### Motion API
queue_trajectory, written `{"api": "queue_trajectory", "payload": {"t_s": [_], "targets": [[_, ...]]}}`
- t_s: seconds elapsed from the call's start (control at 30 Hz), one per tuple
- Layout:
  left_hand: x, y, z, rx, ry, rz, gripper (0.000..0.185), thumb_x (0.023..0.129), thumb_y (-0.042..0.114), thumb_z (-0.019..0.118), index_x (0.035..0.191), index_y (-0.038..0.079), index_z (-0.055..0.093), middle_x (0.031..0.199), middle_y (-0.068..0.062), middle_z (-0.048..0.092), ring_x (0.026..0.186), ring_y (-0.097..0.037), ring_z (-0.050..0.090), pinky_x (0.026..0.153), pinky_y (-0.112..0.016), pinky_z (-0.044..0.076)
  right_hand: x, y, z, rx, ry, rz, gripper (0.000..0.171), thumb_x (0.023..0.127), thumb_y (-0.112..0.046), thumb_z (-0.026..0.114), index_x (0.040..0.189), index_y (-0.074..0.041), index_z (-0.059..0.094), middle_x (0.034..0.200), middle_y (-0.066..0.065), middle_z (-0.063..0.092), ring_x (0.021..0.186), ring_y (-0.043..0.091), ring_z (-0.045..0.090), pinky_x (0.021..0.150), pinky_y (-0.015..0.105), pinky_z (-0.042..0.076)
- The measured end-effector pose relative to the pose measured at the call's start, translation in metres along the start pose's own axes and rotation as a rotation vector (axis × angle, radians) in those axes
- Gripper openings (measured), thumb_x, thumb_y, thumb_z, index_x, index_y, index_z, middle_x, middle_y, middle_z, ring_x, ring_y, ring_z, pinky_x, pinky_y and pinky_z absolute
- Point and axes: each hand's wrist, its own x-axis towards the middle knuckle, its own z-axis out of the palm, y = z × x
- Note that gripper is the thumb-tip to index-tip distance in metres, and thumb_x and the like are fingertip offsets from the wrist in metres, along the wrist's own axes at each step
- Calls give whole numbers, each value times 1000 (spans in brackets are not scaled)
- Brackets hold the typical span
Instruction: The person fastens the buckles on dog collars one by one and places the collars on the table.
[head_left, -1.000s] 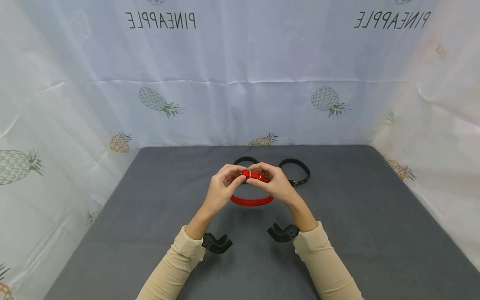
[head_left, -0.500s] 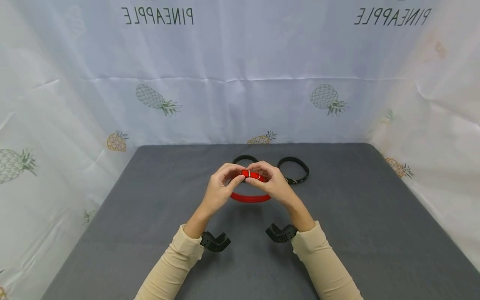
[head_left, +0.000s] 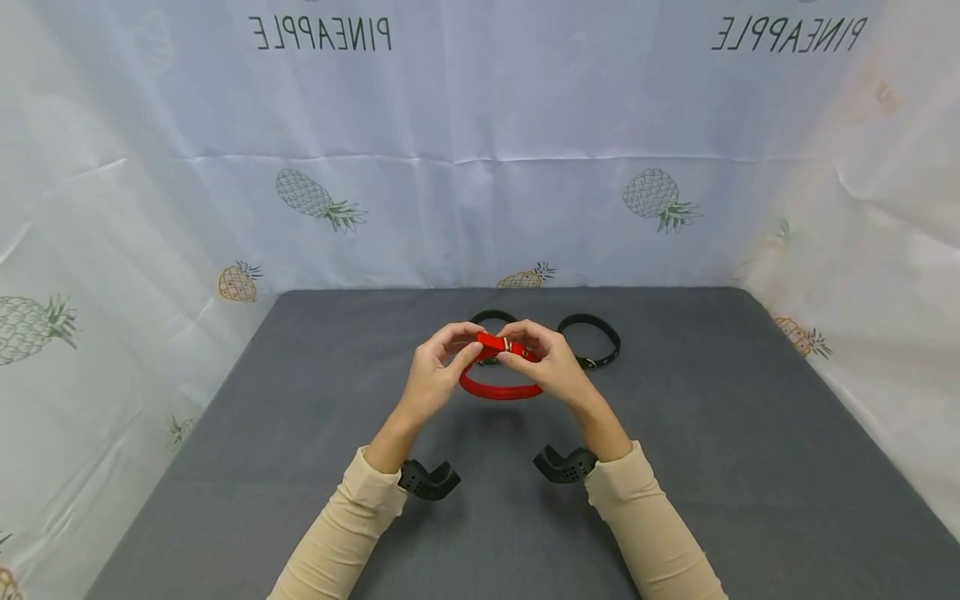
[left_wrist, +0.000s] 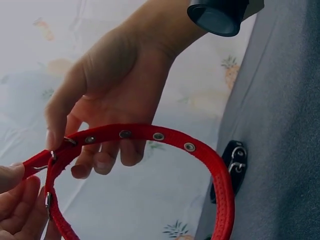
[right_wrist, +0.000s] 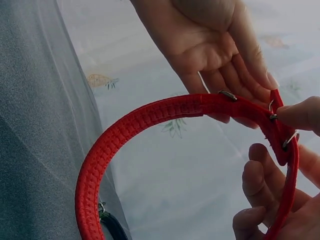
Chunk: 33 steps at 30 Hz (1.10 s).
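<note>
A red collar (head_left: 501,392) with metal eyelets forms a loop held up between both hands over the table. My left hand (head_left: 431,367) pinches the strap's end at its left side between thumb and fingers. Close to it, my right hand (head_left: 553,364) grips the collar beside its metal fittings (right_wrist: 290,141), the thumb pressed at a metal loop (right_wrist: 273,117). In the left wrist view a row of eyelets (left_wrist: 158,136) runs along the band (left_wrist: 222,185). The lower part of the loop leaves the frame in both wrist views.
Two black collars lie on the grey table (head_left: 315,433) behind the hands: one (head_left: 592,321) at right, the other (head_left: 491,315) partly hidden by the hands. A white curtain (head_left: 480,108) printed with pineapples encloses the back and sides.
My left hand has moved slightly left with the strap's end, and more red strap shows between the hands. The loop's lower edge sits a little higher; the right hand stays nearly in place.
</note>
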Motion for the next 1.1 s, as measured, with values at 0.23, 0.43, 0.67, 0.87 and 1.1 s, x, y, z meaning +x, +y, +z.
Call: {"api": "queue_trajectory", "payload": {"t_s": [0.23, 0.43, 0.67, 0.87, 1.1], "targets": [[2, 2, -1, -25, 34, -5, 26, 94, 6, 59, 117, -5, 60, 115, -24, 64, 102, -11, 64, 90, -15, 51, 0, -1, -2, 29, 6, 19, 23, 90, -4, 64, 112, 3, 60, 106, 24, 64, 78, 6, 59, 73, 23, 51], [2, 2, -2, -73, 54, -7, 27, 94, 4, 60, 118, -7, 59, 116, -27, 63, 97, 1, 64, 88, -16, 53, 1, 1, -3, 40, 7, 25, 23, 90, -5, 64, 111, 3, 59, 105, 26, 64, 78, 7, 61, 75, 24, 53], [5, 2, -5, -163, 148, -20, 27, 94, 0, 57, 118, -13, 57, 107, -10, 66, 93, 0, 62, 88, -15, 53, 0, 2, -6, 58, 21, 39, 22, 90, -6, 65, 109, 3, 59, 93, 3, 65, 77, 6, 61, 74, 24, 52], [6, 3, -10, -211, 203, -7, 28, 93, -4, 56, 117, -17, 55, 95, 18, 64, 88, 4, 63, 85, -12, 51, 0, 2, -7, 58, 8, 51, 22, 90, -8, 64, 109, 3, 58, 93, 1, 66, 74, 7, 60, 72, 25, 52], [6, 3, -11, -231, 196, -11, 28, 93, -4, 56, 118, -18, 55, 96, 18, 65, 89, 4, 64, 88, -13, 53, 1, 3, -4, 59, -15, 29, 15, 91, -3, 58, 105, 4, 56, 94, 21, 65, 66, 9, 57, 65, 24, 51]]}}
